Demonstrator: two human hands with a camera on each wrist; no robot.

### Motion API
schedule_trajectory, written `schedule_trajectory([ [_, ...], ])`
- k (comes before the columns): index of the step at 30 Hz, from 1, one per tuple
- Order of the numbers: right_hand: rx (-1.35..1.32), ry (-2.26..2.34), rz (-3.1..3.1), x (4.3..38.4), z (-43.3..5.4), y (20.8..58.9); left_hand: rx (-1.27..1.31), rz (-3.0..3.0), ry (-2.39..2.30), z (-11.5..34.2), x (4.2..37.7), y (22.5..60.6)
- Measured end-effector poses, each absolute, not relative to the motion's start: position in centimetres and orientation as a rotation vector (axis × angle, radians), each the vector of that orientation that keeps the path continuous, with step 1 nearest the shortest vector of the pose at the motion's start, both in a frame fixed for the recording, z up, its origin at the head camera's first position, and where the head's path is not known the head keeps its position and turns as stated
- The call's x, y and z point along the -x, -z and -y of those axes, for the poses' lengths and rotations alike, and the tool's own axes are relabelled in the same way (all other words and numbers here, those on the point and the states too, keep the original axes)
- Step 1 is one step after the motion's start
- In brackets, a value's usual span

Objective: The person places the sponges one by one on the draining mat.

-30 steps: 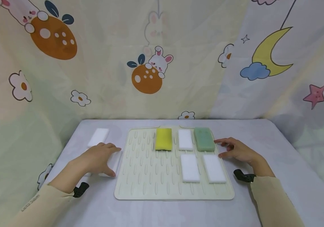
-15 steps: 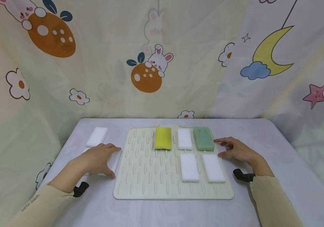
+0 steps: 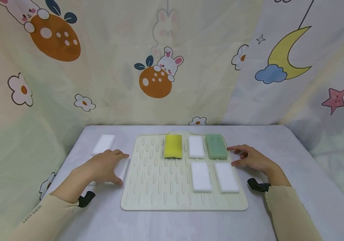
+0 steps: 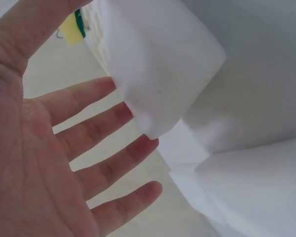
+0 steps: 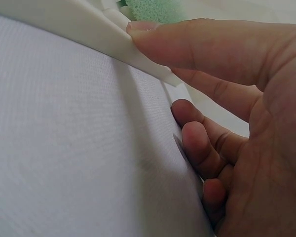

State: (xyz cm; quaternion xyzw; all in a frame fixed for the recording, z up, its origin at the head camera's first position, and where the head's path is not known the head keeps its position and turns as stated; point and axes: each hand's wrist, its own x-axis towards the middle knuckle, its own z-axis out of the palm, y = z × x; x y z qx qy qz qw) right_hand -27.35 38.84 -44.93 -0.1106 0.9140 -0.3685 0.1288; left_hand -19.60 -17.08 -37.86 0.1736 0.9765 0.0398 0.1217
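Observation:
My left hand [image 3: 104, 166] lies over a white rectangular sponge [image 3: 122, 170] on the table left of the mat. In the left wrist view its fingers are straight and spread, their tips at the edge of the white sponge [image 4: 163, 64]; the thumb tip is out of view. My right hand [image 3: 250, 160] touches the right edge of the cream ridged mat [image 3: 148, 197] with thumb and index finger, which stand apart. Its other fingers are loosely curled, as the right wrist view shows beside the mat rim [image 5: 89, 32]. Neither hand lifts anything.
On the mat lie a yellow sponge [image 3: 173, 146], a green sponge [image 3: 216, 146] and three white sponges: one at the back [image 3: 196, 147], two in front [image 3: 201, 177] [image 3: 227, 177]. Another white sponge [image 3: 103, 144] lies at the table's back left. A patterned curtain [image 3: 108, 73] hangs behind.

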Motion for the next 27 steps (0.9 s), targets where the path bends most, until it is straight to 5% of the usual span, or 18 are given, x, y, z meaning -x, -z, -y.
schedule_trajectory([
  [27,0.308,1.054,-2.640,27.3,-38.9,44.8,-0.722,-2.933,-0.166,10.3,19.4,37.4],
])
